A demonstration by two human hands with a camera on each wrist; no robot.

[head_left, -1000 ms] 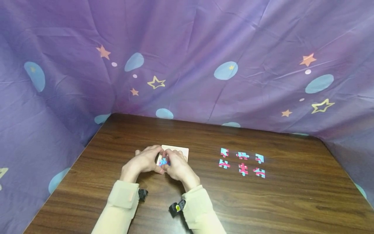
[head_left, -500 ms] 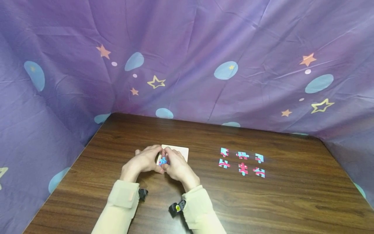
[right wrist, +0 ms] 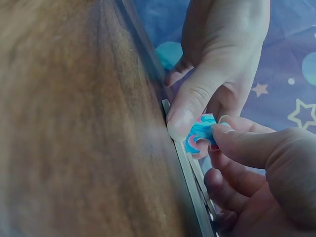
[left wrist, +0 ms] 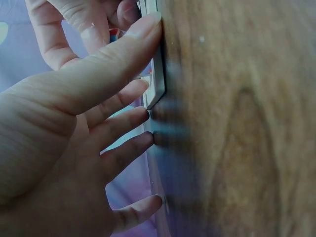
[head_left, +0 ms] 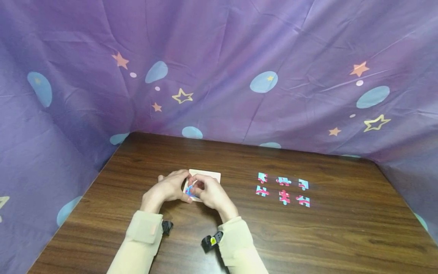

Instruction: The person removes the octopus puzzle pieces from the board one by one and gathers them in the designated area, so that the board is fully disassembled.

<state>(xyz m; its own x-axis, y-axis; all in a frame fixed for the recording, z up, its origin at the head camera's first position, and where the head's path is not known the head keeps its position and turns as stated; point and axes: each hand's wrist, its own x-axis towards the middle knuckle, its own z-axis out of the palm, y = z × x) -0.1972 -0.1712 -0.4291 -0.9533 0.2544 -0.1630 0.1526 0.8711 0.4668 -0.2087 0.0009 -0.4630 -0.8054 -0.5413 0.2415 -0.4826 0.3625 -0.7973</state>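
Observation:
A small pale puzzle tray lies on the table between the two hands. My left hand steadies its left side; in the left wrist view the thumb presses on the tray's edge while the other fingers spread beyond it. Over the tray, my right hand pinches a blue and pink puzzle piece between thumb and fingers. That piece is tilted up from the tray, close to the left thumb. Most of the tray's inside is hidden by the hands.
Several blue and pink puzzle pieces, among them a mostly pink one, lie in two rows on the wooden table to the right. A purple patterned cloth hangs behind and at the sides.
My right hand has shifted slightly right and its fingers have bent higher over the tray, with the piece now tilted up. The left hand and the pieces on the right stay put.

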